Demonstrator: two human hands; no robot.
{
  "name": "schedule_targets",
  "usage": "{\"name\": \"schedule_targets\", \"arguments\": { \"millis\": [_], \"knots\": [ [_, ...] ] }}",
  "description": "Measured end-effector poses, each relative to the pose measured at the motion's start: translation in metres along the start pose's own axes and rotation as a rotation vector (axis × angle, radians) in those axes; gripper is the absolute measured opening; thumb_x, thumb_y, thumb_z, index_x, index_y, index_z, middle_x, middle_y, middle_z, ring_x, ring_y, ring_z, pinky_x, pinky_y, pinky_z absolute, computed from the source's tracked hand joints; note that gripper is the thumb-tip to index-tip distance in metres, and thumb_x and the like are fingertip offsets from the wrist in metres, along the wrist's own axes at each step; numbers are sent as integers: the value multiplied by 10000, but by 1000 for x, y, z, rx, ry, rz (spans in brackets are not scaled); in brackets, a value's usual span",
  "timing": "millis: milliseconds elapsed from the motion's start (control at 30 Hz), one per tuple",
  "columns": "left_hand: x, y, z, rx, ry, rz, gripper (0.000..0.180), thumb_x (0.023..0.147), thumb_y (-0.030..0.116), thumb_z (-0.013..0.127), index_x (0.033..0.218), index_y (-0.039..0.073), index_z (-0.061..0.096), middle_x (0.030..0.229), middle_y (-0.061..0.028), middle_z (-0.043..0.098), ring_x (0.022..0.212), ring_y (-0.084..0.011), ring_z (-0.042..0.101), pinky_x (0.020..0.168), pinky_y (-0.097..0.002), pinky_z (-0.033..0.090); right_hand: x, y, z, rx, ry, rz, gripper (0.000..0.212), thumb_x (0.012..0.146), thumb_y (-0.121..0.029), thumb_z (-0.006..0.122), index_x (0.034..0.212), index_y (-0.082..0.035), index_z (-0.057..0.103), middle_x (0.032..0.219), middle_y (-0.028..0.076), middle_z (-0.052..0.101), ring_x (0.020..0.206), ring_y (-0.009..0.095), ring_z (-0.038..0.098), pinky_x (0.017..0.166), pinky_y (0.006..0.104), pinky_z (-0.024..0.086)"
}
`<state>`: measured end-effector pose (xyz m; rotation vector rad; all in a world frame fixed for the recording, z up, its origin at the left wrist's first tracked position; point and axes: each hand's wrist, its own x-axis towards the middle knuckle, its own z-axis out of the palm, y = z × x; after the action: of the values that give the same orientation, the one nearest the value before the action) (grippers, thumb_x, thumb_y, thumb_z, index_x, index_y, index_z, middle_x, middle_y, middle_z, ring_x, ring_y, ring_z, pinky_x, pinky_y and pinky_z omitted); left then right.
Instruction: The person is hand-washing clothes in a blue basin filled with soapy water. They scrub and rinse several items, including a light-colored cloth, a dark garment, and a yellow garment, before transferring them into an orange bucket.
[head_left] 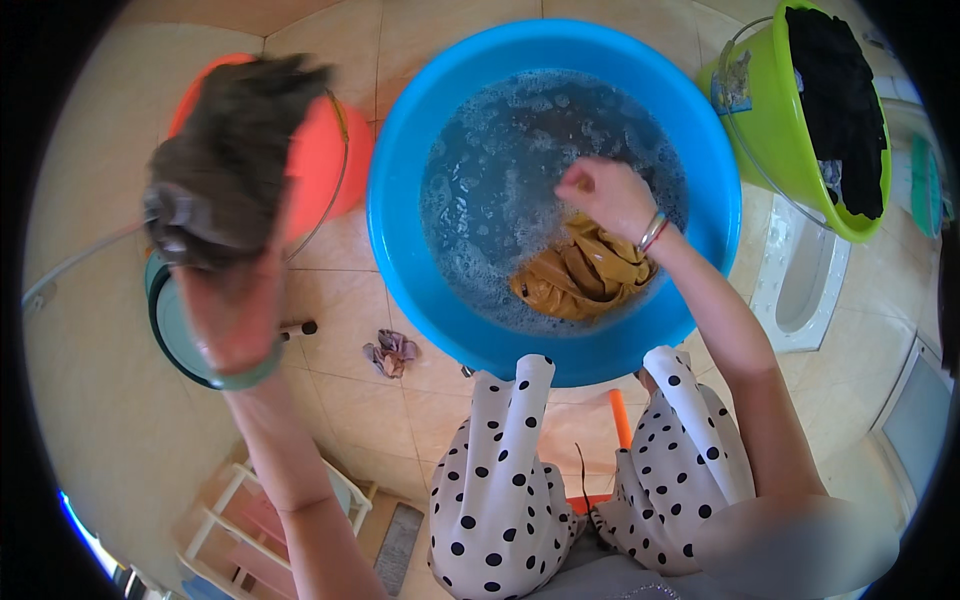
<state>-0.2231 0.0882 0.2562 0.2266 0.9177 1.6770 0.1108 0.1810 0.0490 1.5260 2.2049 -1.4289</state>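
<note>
the mustard garment [585,275], slanting right and away, lies just bodyward of the nearer right hand [612,195], whose fingers curl in; whether they pinch cloth, i cannot tell. the left hand [238,315] grips a dark garment [225,160]. around them: sudsy blue washbasin [400,200], tiled floor [350,430], squat toilet [800,280], 2 buckets, coral [335,160] and lime [765,110].

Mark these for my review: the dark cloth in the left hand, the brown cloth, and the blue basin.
Dark cloth [228,160], head view: middle of the motion-blurred bundle.
Brown cloth [585,280], head view: crumpled folds near its middle.
Blue basin [400,200], head view: inner wall on the left side.
</note>
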Motion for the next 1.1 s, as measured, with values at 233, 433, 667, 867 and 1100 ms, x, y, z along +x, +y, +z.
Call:
{"name": "schedule_targets", "arguments": {
  "millis": [233,433,667,867,1100],
  "knots": [
    [-5,28,-21,-630,210,149,602,1001,326,470,1503,98,228,1557,-167,218,1436,-353,229,1167,-540,267,-34,36,58,-365,150,-137,312,886,-342,643,1050,-76,634,810,131,651,737,255,621,752,416,480],
    [-5,-85,-45,416,103,-27,592,940,298,565,1438,43,371,1399,-195,467,1286,-272,481,1050,-361,428,-58,-33,11,834,65,-121,285,957,-280,577,979,1,621,799,67,603,717,131,529,658,278,445],
    [-13,-205,-75,1037,-178,-37,638,787,54,725,1352,16,433,1282,-137,560,1173,-209,544,979,-337,450,-40,-130,-30,970,-37,-478,386,955,-331,590,1151,1,616,1012,89,670,935,118,605,806,269,486],
    [0,-209,-113,982,440,176,327,909,114,656,1181,-42,560,1161,-129,624,1086,-186,584,887,-308,478,34,10,-3,149,402,-181,501,967,-470,476,1275,-86,570,1206,102,654,1137,273,591,1015,457,377],
    [-31,-245,-59,1897,-496,284,318,802,202,741,1082,84,647,1122,-121,644,1071,-319,587,880,-392,474,2,57,11,-664,-25,259,315,951,-355,497,1060,-127,685,1002,105,709,1045,273,624,1006,509,329]
  ]
}}
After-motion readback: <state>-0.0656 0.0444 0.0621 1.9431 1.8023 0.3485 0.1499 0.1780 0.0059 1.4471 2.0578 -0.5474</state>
